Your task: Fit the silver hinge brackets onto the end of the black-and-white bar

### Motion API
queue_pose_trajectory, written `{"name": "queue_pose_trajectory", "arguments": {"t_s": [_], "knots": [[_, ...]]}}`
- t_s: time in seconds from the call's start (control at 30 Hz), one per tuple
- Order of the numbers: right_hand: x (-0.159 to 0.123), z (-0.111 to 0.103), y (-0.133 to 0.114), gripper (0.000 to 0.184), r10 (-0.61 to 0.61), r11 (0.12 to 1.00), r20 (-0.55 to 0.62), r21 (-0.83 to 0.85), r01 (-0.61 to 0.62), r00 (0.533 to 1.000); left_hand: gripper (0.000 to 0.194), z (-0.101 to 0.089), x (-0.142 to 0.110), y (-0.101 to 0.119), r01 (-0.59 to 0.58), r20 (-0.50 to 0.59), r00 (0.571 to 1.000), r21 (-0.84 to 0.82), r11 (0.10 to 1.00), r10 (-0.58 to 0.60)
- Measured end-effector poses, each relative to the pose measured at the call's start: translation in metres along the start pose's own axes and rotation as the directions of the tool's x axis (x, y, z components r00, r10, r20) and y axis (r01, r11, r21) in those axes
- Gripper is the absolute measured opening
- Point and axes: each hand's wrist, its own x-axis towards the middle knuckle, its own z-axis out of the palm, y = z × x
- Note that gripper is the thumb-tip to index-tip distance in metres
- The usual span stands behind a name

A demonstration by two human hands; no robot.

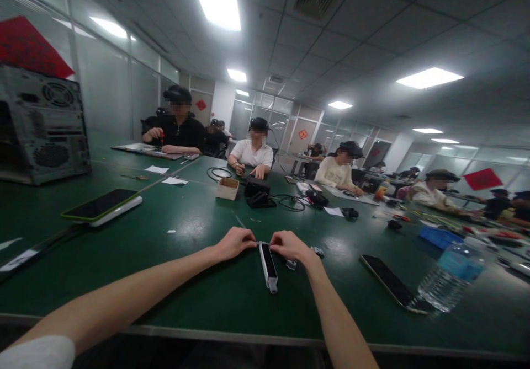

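Though askew, device (268,264) lengthwise approx. fore-aft

Grey pieces (291,265) by right hand (288,245), free table (351,303) (rightward)

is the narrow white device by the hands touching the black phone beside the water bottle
Apart. The head view shows green tabletop and the right forearm between the device and the phone.

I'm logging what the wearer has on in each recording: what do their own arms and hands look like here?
The left hand and right hand are ungloved. A plain white sleeve ends in the lower-left corner, leaving the left forearm bare. No watch, bracelet or cable shows on either arm. The right sleeve is out of view.
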Motion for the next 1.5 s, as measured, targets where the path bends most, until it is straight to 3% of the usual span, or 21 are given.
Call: {"name": "queue_pose_trajectory", "arguments": {"t_s": [0.63,1.1,1.33,1.5], "knots": [[-0.003,-0.001,-0.01,0.016,0.025,0.999,0.032,0.039,-0.026,0.999,0.017,-0.005,-0.004,0.001,-0.005,-0.07,0.997,-0.171,0.985,-0.007],[-0.003,0.001,-0.013,0.014,-0.02,0.999,-0.021,0.029,0.021,1.0,0.022,0.0,-0.002,-0.005,0.032,-0.063,0.997,-0.243,0.969,-0.048],[-0.003,0.001,-0.014,0.015,-0.03,0.999,-0.026,0.029,0.031,0.999,0.014,0.001,-0.002,-0.008,-0.036,-0.043,0.999,-0.226,0.973,0.027],[-0.002,0.002,-0.014,0.014,-0.051,0.997,-0.035,0.056,0.053,0.998,0.021,-0.001,-0.003,-0.006,-0.023,-0.009,1.0,-0.215,0.976,0.021]]}}
